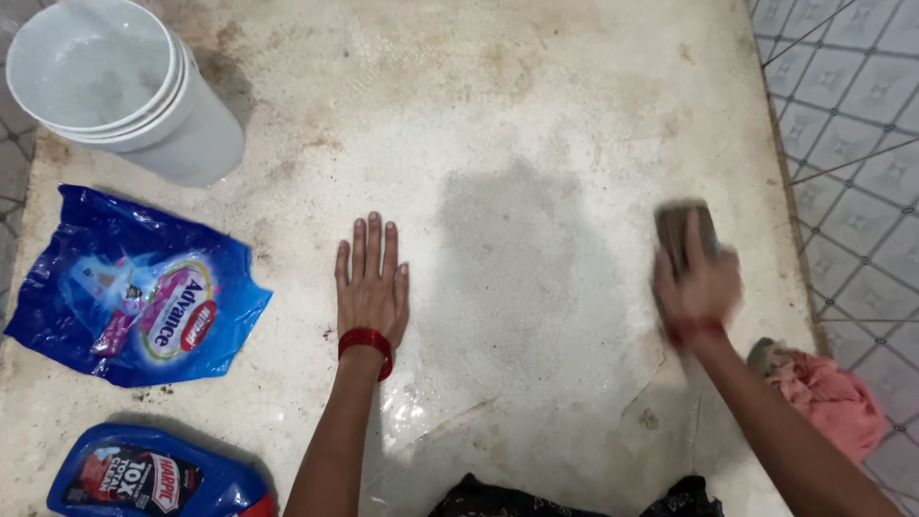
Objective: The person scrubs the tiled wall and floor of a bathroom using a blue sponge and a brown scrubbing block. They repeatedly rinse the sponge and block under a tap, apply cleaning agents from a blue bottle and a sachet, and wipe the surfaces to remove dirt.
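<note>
Slab (536, 115) of pale stone, large, fills most of the view; surface mottled with brown stains toward its far edge, a darker damp patch near its middle, a thin crack running on its near right part. Wet sheen on the slab just near of the left hand.

White bucket (124, 91), tilted, rests on the slab's far left corner; looks like stacked pails, a little water inside.

Blue detergent pouch (134, 287) lies crumpled and flat on the slab's left side, near of the bucket.

Blue cleaner bottle (153, 479) lies on its side at the slab's near left corner, dark label up, partly cut off by the frame.

Pink cloth (828, 397), bunched, sits at the slab's right edge, beside the right forearm.

Left hand (371, 282) pressed flat on the slab left of the damp patch, fingers straight and together, palm down, gripping nothing; red bangle at the wrist.

Right hand (699, 287) blurred, curled around a scrubbing block (682, 230), dark brownish and rectangular, held against the slab's right part. Block's far end sticks out past the fingers.

Grey patterned tiles (852, 144) lie beyond the slab's right edge.
</note>
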